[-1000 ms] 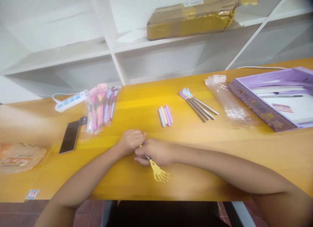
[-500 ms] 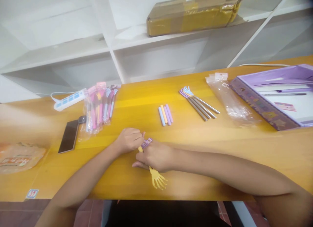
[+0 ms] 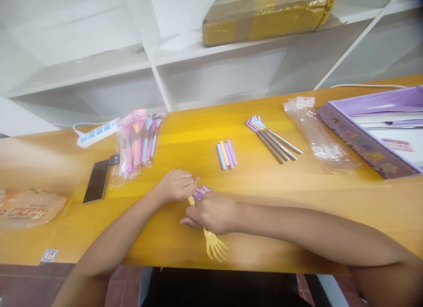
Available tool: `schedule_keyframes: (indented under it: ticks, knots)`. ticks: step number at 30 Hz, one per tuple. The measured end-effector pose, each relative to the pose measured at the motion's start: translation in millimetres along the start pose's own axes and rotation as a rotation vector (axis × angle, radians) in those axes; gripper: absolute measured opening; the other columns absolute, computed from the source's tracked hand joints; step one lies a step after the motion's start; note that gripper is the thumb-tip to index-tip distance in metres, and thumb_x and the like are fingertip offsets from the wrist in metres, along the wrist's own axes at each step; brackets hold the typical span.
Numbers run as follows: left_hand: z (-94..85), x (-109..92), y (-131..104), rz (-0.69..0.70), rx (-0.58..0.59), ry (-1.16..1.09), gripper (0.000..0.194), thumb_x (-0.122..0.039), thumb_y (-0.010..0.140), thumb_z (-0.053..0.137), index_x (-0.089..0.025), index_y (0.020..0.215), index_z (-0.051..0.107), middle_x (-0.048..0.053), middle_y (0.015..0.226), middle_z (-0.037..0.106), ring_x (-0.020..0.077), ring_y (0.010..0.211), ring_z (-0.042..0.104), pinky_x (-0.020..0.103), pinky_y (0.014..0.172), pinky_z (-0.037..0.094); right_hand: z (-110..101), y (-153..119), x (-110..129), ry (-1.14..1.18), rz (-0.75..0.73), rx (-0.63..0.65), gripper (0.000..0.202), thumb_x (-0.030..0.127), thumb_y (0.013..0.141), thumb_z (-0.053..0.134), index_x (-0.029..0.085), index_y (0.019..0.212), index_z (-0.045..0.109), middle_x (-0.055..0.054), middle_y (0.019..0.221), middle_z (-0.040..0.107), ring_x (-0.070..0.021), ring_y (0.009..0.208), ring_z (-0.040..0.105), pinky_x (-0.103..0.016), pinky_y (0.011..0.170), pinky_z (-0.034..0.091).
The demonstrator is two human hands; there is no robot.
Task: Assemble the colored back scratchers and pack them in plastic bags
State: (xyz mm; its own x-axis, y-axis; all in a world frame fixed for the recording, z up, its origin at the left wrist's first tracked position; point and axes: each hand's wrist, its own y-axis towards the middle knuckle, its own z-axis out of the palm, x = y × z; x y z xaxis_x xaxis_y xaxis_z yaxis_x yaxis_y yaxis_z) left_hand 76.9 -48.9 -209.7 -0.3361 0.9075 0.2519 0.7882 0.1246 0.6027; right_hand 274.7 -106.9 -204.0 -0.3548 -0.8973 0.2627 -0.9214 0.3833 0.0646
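Near the table's front edge, my right hand (image 3: 216, 212) is wrapped round a yellow back scratcher (image 3: 216, 246), whose hand-shaped head sticks out below my fist. My left hand (image 3: 176, 186) is closed at the scratcher's upper end, touching my right hand; its grip hides that end. A small purple patterned piece (image 3: 201, 192) shows between the two hands. Behind them lie short foam tubes in blue, orange (image 3: 224, 153) and purple. Further right, several metal rods with coloured claw heads (image 3: 272, 142) lie fanned together.
Bagged back scratchers (image 3: 137, 142), a power strip (image 3: 99, 133) and a phone (image 3: 96, 181) are at the left, with an orange-printed bag (image 3: 31, 208) beyond. Clear plastic bags (image 3: 322, 139) and a purple box (image 3: 370, 142) are at the right. A taped carton (image 3: 264, 18) sits on the shelf.
The view has shifted slightly, so the table's contents appear a little further right. Both hands keep their hold on the scratcher, with hardly any movement.
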Motion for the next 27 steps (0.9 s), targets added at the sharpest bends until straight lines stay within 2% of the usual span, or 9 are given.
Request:
schedule_keyframes:
  ticks: [9, 19, 27]
  knots:
    - [0.7, 2.3, -0.9, 0.009, 0.002, 0.013, 0.048, 0.002, 0.096, 0.070, -0.021, 0.066, 0.040, -0.007, 0.057, 0.043, 0.0119, 0.053, 0.039, 0.035, 0.054, 0.022, 4.8, -1.7, -3.0, 0.057, -0.053, -0.071, 0.064, 0.049, 0.120, 0.032, 0.015, 0.078, 0.066, -0.005, 0.062, 0.064, -0.0103, 0.048, 0.032, -0.029, 0.060, 0.021]
    - [-1.0, 3.4, -0.2, 0.009, 0.004, 0.033, 0.049, 0.000, 0.097, 0.070, -0.020, 0.064, 0.041, -0.006, 0.057, 0.042, 0.0124, 0.054, 0.039, 0.035, 0.053, 0.023, -2.5, -3.7, -1.0, 0.035, -0.073, -0.047, 0.060, 0.045, 0.120, 0.034, 0.015, 0.079, 0.066, -0.003, 0.060, 0.061, -0.0106, 0.048, 0.026, -0.031, 0.059, 0.015]
    - [0.1, 5.1, -0.6, 0.018, -0.019, 0.048, 0.048, 0.000, 0.098, 0.068, -0.020, 0.064, 0.041, -0.006, 0.056, 0.042, 0.0119, 0.052, 0.039, 0.035, 0.053, 0.023, -0.5, -5.0, 1.0, 0.025, -0.087, -0.082, 0.058, 0.044, 0.120, 0.035, 0.015, 0.081, 0.065, -0.002, 0.056, 0.057, -0.0108, 0.048, 0.031, -0.030, 0.059, 0.017]
